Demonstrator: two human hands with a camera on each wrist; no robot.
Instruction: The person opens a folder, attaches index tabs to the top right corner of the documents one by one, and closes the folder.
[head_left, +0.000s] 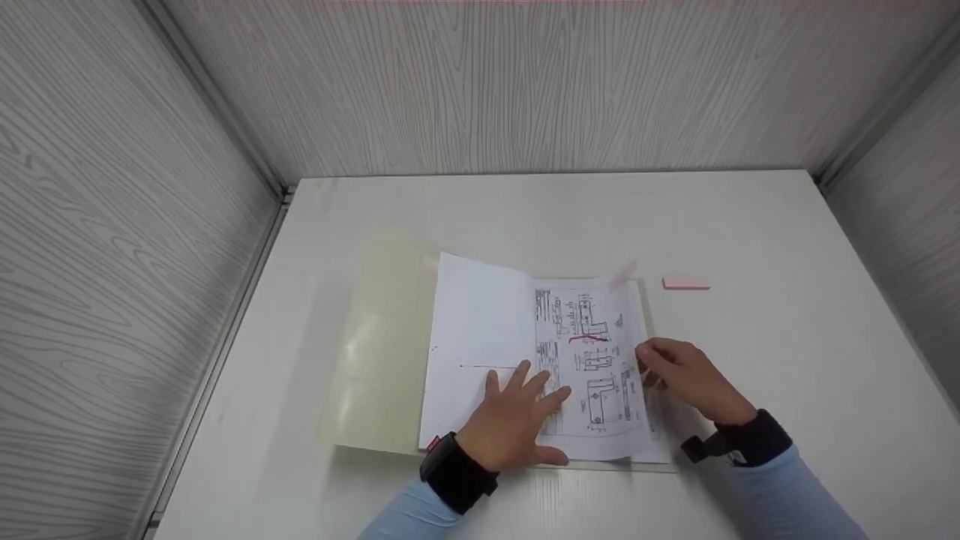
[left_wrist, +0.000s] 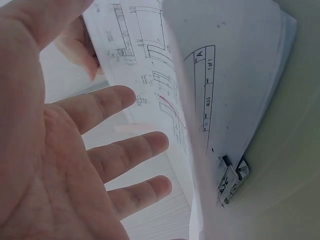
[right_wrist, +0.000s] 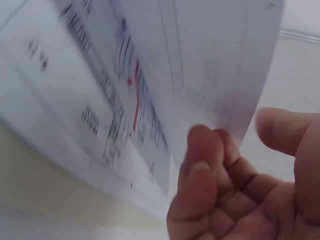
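Note:
An opened folder with a pale yellow cover point(head_left: 382, 337) holds several paper sheets. A printed technical drawing point(head_left: 600, 360) with a red pen mark faces up on the right, and a mostly blank page point(head_left: 480, 315) is turned over on the left. My left hand point(head_left: 514, 427), fingers spread, lies over the inner fold between these pages. At the right edge of the drawing, my right hand point(head_left: 686, 375) holds the sheet with curled fingers. The right wrist view shows that sheet point(right_wrist: 215, 60) raised above another printed page point(right_wrist: 85, 100), with the thumb close to its edge.
A small pink block point(head_left: 685, 283) lies on the white table point(head_left: 787, 337) to the right of the folder. A translucent pink strip point(head_left: 622, 276) sticks out at the top of the pages. A metal clip point(left_wrist: 232, 182) sits by the sheets. Grained panels point(head_left: 525, 90) enclose the table.

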